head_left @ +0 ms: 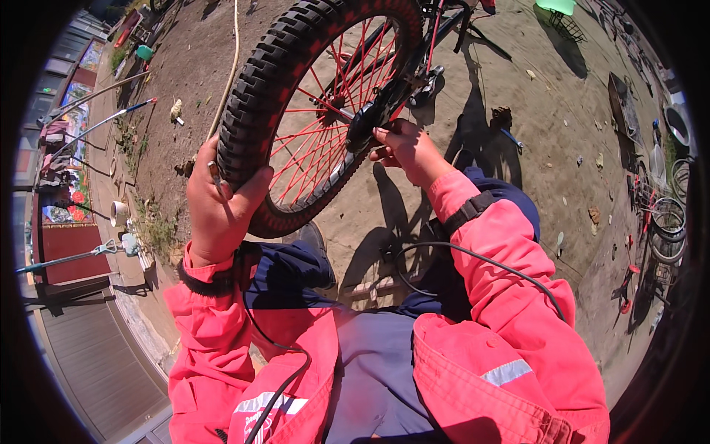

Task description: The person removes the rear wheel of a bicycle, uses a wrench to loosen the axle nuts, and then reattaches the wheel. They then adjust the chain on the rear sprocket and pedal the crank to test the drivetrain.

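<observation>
- Reading your left grip: clamped on the thick black tyre [251,111], thumb over the tread, fingers down the outer side. That's your left hand [222,200]. Small metallic bit by those fingers; too small to identify.
- And your right hand [410,154]?
- Near the hub, at the black part [361,132] beside the red spokes [303,152]. Your thumb and index tip are close together there. Can't tell if they're pinching it or just touching.
- Where's the wheel sitting?
- Between your two hands, in front of your legs, tilted, its lower edge just beside your dark shoe [316,248]. Black bike frame [444,29] runs off to the upper right.
- Anything around you?
- Pale hose-like line [236,55] reaching your left hand's area, blue tool [511,138] on the ground to your right, green seat [556,6] farther out.
</observation>
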The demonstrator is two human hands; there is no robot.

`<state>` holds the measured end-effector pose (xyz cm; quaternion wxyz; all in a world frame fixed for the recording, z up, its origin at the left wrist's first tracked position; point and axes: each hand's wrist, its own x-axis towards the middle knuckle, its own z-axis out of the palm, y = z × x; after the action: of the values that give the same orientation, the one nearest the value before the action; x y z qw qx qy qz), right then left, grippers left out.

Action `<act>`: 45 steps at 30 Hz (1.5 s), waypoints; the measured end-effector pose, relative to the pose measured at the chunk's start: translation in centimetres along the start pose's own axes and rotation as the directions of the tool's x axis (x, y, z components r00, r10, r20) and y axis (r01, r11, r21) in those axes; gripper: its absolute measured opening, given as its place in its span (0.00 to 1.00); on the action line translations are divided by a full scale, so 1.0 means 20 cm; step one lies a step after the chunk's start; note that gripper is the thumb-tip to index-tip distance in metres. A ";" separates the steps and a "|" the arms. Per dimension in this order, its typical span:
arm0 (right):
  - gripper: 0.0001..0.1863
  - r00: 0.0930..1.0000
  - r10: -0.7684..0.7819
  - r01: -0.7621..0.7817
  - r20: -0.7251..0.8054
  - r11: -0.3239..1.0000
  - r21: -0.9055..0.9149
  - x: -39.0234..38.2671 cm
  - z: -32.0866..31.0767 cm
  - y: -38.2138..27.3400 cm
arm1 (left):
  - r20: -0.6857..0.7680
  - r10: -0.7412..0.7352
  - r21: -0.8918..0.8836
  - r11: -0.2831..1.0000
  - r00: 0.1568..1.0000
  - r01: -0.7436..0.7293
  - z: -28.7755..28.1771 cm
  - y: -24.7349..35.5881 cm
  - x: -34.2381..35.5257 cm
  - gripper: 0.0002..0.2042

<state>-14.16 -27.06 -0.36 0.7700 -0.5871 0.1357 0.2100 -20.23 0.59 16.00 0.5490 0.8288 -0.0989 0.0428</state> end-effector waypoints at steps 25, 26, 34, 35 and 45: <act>0.13 0.953 0.279 -0.247 0.119 0.942 -0.228 -0.02 0.09 0.41 | -0.016 -0.219 -0.100 0.971 0.976 0.216 -0.04 -0.22 -0.38 0.27; 0.13 0.948 0.291 -0.256 0.126 0.937 -0.238 -0.02 0.09 0.42 | -0.016 -0.224 -0.095 0.970 0.974 0.222 -0.04 -0.25 -0.39 0.27; 0.16 0.922 0.370 -0.317 0.114 0.891 -0.324 0.02 0.11 0.51 | -0.049 -0.258 -0.111 0.961 0.965 0.252 0.01 -0.40 -0.44 0.27; 0.16 0.919 0.386 -0.338 0.079 0.875 -0.346 0.01 0.11 0.52 | -0.081 -0.210 -0.050 0.977 0.974 0.206 0.02 -0.42 -0.44 0.26; 0.22 0.895 0.444 -0.411 -0.026 0.803 -0.431 0.01 0.10 0.64 | -0.068 -0.219 0.138 0.964 0.973 0.226 0.07 -0.48 -0.48 0.27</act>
<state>-20.23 -22.28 -10.79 0.5603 -0.6863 0.1860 0.4247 -27.61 3.96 5.10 0.4910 0.8710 0.0126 0.0095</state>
